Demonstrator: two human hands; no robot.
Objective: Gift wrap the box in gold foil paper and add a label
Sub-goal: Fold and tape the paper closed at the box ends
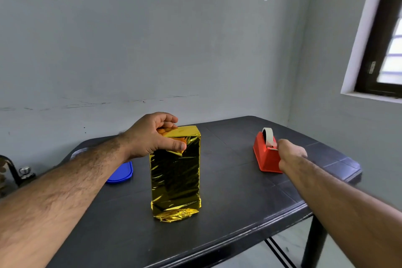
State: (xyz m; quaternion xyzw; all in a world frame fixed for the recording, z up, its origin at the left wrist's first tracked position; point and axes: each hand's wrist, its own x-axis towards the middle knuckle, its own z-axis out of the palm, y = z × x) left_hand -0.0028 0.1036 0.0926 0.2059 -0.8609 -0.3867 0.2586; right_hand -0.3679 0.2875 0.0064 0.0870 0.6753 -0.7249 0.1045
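Note:
A tall box wrapped in gold foil paper [176,172] stands upright in the middle of the black table [228,213], with loose foil crumpled at its foot. My left hand [152,135] grips its top left corner, thumb on the front face and fingers over the top. To the right sits a red tape dispenser [264,154] with a roll of pale tape. My right hand [290,154] is at the dispenser's front end, fingers curled and pinching the tape end by the cutter. No label is in view.
A blue lid [123,173] lies flat on the table behind my left forearm. A dark metal object [13,172] stands off the table's left edge. The wall is close behind, and a window [387,50] is at the right.

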